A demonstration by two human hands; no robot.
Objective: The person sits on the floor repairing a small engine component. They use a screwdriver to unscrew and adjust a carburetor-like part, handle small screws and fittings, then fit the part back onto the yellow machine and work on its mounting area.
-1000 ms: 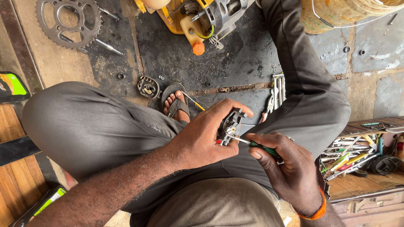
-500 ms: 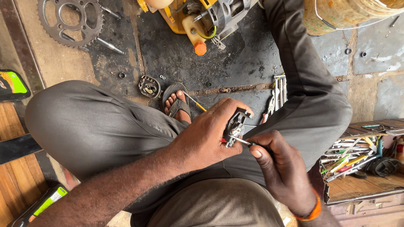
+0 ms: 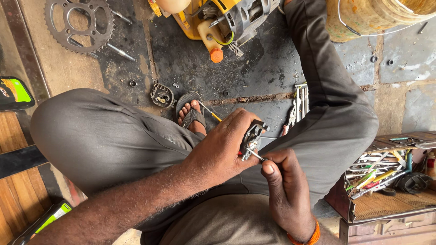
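My left hand grips a small black and silver metal part over my lap, thumb and fingers wrapped around it. My right hand is closed around a thin screwdriver. Its metal tip touches the lower side of the part. The handle is hidden inside my fist. An orange band circles my right wrist. Both hands sit above my grey trousers, between my knees.
A large sprocket lies on the floor at top left. A yellow and black motor unit sits top centre. A small round metal part rests beside my sandalled foot. An open toolbox of tools stands right; a bucket top right.
My right hand has turned and closed tighter over the screwdriver, hiding its green handle. Both hands shifted slightly toward the right knee, still on the part.
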